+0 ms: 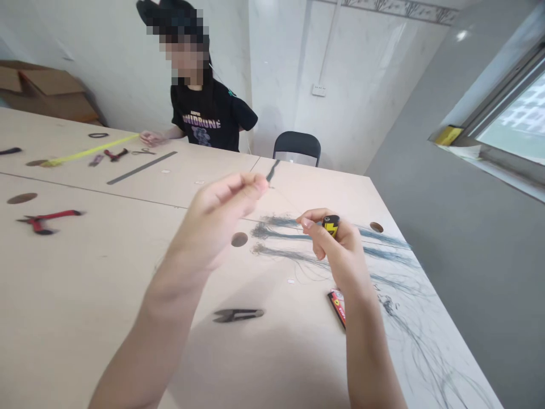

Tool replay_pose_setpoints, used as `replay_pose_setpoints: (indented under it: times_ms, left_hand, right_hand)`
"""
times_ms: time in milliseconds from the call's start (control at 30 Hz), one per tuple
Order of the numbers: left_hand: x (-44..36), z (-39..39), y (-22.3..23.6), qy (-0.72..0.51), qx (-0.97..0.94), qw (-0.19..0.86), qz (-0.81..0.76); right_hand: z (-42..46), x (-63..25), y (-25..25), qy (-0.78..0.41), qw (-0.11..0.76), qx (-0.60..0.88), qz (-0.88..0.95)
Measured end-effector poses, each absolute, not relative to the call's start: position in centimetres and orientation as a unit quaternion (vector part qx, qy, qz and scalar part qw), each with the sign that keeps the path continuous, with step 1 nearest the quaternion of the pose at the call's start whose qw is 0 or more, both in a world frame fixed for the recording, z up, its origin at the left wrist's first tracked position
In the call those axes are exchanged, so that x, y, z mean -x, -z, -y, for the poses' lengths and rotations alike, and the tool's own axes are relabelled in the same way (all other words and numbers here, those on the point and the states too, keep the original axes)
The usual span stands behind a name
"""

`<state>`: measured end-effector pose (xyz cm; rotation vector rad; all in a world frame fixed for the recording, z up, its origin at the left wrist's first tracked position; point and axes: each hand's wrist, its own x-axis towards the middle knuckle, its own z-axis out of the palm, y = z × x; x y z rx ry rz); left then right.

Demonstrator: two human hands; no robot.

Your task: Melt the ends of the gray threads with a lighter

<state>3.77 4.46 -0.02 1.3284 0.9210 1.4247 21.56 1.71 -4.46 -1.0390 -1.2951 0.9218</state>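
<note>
My left hand (217,218) is raised over the table, thumb and fingertips pinched together. A faint thin strand (284,197) seems to run from those fingertips down toward my right hand. My right hand (336,241) curls around a small black-and-yellow cylinder (331,225) that looks like a battery, while its thumb and index finger are pinched together. Beneath and beyond that hand lie several bundles of thin blue-green strands (283,235) with tangled ends. Black thread snips (239,315) rest on the table between my forearms.
A red-and-black packet (338,308) lies beside my right forearm, near loose strands (419,338). Red-handled pliers (42,220) and a metal ruler (142,167) lie to the left. A person (208,113) sits across the table, one hand by a yellow tape (91,150). A black chair (297,145) stands behind.
</note>
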Motion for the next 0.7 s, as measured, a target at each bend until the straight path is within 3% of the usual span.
replay_pose_setpoints:
  times_ms: [233,433,567,700]
  left_hand:
    - [-0.2,-5.7,-3.0,-0.743,-0.456,0.363,-0.328]
    - [2.2,-5.9,-3.1,-0.763,-0.450,0.330,-0.326]
    - [1.9,-6.3,-3.1,-0.767,-0.437,0.331,-0.331]
    - [1.8,-7.1,-3.0,-0.770,-0.407,0.340,-0.355]
  right_hand:
    - [-4.2,-22.9,6.4,-0.403,0.541,0.497,0.546]
    - [-5.8,-23.2,8.2,-0.396,0.516,0.492,0.578]
    - [-7.3,-22.6,9.5,-0.332,0.547,0.465,0.612]
    - [-10.1,-22.7,10.7,-0.244,0.431,0.564,0.661]
